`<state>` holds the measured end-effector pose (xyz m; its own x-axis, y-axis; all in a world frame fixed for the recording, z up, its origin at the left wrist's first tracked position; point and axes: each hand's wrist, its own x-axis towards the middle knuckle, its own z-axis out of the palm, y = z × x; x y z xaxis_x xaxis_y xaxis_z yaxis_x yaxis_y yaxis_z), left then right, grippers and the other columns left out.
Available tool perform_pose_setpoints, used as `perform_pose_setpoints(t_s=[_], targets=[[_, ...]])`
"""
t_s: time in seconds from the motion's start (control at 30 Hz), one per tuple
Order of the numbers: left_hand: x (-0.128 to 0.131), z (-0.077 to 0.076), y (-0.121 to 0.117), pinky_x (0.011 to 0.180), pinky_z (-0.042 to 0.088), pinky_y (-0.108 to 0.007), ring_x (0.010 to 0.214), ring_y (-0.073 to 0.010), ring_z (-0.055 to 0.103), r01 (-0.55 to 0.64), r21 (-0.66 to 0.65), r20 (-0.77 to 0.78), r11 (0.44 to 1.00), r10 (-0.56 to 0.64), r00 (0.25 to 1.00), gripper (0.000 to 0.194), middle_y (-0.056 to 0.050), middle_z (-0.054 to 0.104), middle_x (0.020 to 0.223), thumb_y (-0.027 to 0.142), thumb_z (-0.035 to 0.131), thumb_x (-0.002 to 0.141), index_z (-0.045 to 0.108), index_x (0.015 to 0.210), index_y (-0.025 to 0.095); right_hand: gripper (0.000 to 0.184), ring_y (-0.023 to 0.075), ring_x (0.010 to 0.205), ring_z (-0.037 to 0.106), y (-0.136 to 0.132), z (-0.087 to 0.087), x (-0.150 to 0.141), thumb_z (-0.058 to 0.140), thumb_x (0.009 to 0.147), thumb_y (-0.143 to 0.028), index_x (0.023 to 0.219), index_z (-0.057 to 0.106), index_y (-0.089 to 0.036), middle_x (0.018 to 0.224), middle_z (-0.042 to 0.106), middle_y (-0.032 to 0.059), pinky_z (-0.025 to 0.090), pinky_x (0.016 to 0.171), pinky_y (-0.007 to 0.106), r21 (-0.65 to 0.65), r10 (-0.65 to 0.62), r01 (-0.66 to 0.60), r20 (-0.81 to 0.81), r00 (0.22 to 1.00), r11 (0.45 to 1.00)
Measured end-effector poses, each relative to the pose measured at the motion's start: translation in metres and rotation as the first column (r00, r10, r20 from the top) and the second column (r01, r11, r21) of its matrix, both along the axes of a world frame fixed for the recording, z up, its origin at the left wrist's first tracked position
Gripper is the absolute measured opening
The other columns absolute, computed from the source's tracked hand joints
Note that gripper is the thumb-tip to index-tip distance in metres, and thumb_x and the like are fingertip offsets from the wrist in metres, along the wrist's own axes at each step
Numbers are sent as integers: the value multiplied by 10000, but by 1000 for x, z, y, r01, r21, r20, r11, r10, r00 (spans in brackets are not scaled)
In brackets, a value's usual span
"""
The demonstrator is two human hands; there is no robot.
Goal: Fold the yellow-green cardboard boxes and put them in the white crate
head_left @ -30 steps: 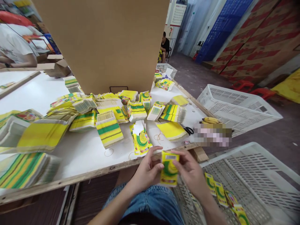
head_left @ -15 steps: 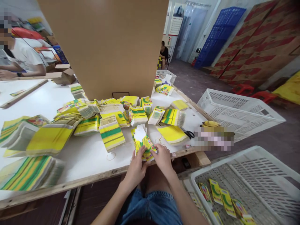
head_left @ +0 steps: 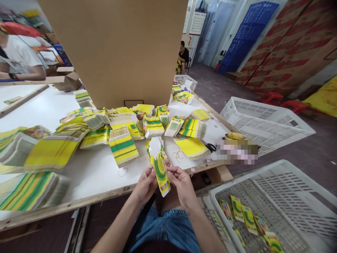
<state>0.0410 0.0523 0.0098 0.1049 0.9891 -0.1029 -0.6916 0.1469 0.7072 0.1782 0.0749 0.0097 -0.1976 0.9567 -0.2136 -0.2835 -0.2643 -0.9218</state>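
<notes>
A flat yellow and green printed carton [head_left: 160,174] is held between both hands just past the table's front edge, its white flap end pointing away from me. My left hand [head_left: 145,183] pinches its left side. My right hand [head_left: 181,179] grips the right side with thumb and fingers. Behind it on the table lie more printed cartons [head_left: 157,144], partly covered by the held one. Left of them stands a bundle of folded yellow and green cartons [head_left: 123,147], with a rubber band [head_left: 123,172] close by.
Stacks of flat cartons [head_left: 47,151] cover the table's left and middle. Black scissors [head_left: 210,147] and bananas [head_left: 235,136] lie to the right. A white crate [head_left: 263,196] at lower right holds several small yellow boxes [head_left: 249,219]. A large cardboard box [head_left: 118,52] stands behind. A person [head_left: 22,58] sits at left.
Both hands have drawn one carton up from the small pile and toward me, past the table edge. The camera view has shifted slightly.
</notes>
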Motion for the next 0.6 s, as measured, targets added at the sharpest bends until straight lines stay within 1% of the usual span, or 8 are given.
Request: perform_pose_setpoints(t_s=[0.17,0.23,0.27,0.33,0.37,0.43,0.5,0.6], targets=[[11,11,-12,878,531,-369,930,-253,701,-104,-25,-198,994,97,975,386,-103,757,994,361,667,827,654,1170,185,302,226,811,657,-17,15,-6,709,754,-474,836,709,-184,783,711,42,533,756,356,83,103,-117,156,982,990],[18,22,-34,847,539,-365,905,-234,698,-166,35,-344,985,168,924,329,-83,747,1039,345,577,893,633,1198,236,298,240,872,660,-33,22,-3,596,856,-463,971,707,-210,863,716,49,542,768,374,109,210,-253,300,930,961],[21,29,-46,893,520,-368,944,-231,687,-190,145,-442,971,236,866,273,-81,739,1064,311,534,920,661,1149,235,291,237,893,660,-43,25,0,546,896,-446,1024,698,-234,901,714,46,548,767,375,108,276,-336,369,888,936],[23,45,-70,1035,425,-410,976,-232,668,-24,470,-567,883,322,759,191,-72,753,936,207,552,899,722,986,210,263,217,909,658,-64,33,13,523,927,-415,1080,676,-264,976,703,39,556,769,370,89,379,-463,448,809,882],[22,53,-79,1054,406,-418,935,-214,673,97,548,-599,831,309,739,208,-67,750,888,159,541,895,711,1007,201,256,206,919,656,-74,36,21,536,930,-404,1098,661,-257,1027,692,43,555,785,369,77,423,-509,459,781,857],[18,66,-89,1027,429,-415,952,-213,669,259,580,-634,773,228,739,270,-78,748,881,88,510,892,688,1063,197,255,192,949,651,-88,41,37,552,930,-392,1121,645,-251,1116,669,46,545,828,356,64,501,-590,459,734,805],[15,73,-90,916,498,-373,933,-213,670,262,605,-586,752,198,786,282,-94,737,907,95,512,897,669,1105,202,268,197,997,646,-96,43,49,570,913,-384,1153,643,-289,1166,663,19,529,869,328,63,582,-675,453,676,735],[13,71,-90,818,512,-346,879,-208,655,167,554,-517,815,180,837,230,-88,721,894,194,523,919,673,1092,218,319,198,1026,650,-98,39,58,609,867,-369,1183,649,-353,1146,685,-41,518,874,266,78,670,-765,432,604,639]])
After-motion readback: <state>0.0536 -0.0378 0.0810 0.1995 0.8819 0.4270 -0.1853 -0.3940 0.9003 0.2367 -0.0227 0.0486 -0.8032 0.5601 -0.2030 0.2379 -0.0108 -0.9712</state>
